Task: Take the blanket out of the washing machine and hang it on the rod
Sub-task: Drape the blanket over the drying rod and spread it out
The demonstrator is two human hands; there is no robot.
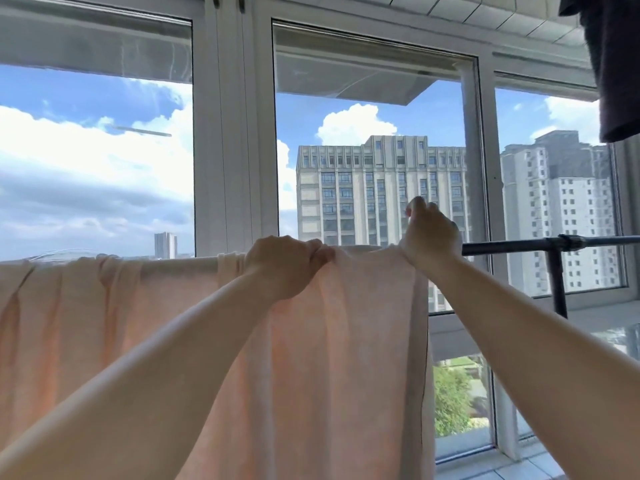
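Observation:
A pale peach blanket [332, 358] hangs draped over the dark metal rod [512, 244], which runs across the window; the blanket covers the rod's left and middle stretch. My left hand [284, 265] grips a bunched fold of the blanket at the top of the rod. My right hand [431, 233] holds the blanket's right top edge just over the rod, fingers curled above it. The washing machine is out of view.
White window frames [228, 133] stand right behind the rod. The rod's upright post [559, 285] drops at the right. A dark garment [613, 64] hangs at the top right. A tiled sill [519, 465] lies below.

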